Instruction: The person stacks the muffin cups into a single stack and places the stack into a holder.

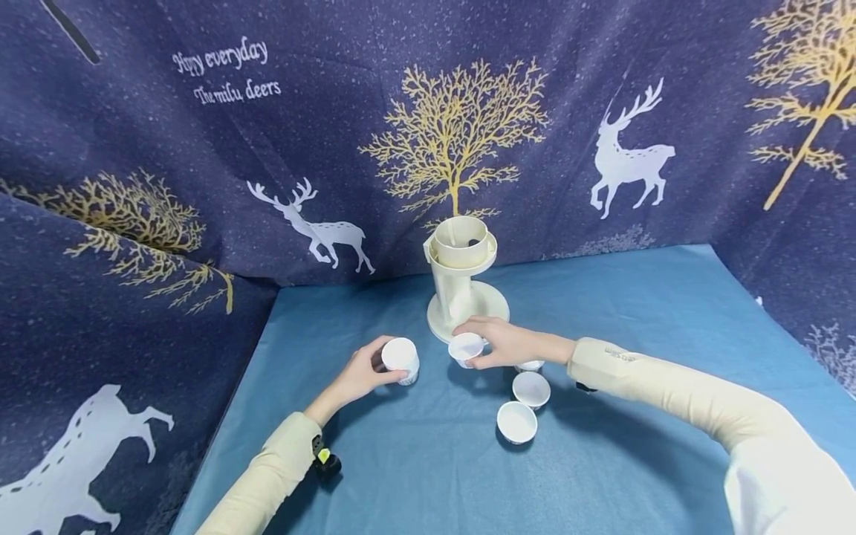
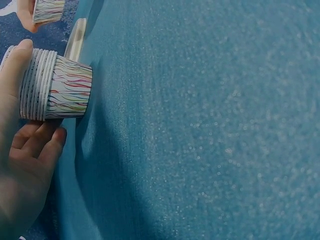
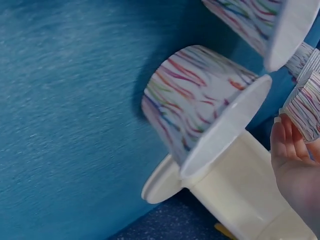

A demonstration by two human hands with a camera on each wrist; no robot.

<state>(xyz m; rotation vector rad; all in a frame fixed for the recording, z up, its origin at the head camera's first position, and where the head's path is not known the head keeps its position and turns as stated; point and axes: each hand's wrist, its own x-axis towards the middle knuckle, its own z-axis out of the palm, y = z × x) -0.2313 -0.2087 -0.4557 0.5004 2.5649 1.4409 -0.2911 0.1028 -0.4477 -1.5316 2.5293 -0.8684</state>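
Observation:
My left hand grips a stack of nested paper cups, its thumb and fingers on opposite sides. The stack stands upright, white inside, with wavy coloured stripes outside, its base right at the blue cloth. To its right, my right hand pinches a single matching paper cup at the sides, mouth up, in front of the cream stand. In the right wrist view that cup overlaps the stack. Beside and below my right wrist are loose paper cups; one is partly hidden by that wrist.
A cream stand with a round base rises at the back middle, bearing an open cylinder in its ring. The blue cloth covers the table. A dark deer-print curtain hangs behind and at the sides.

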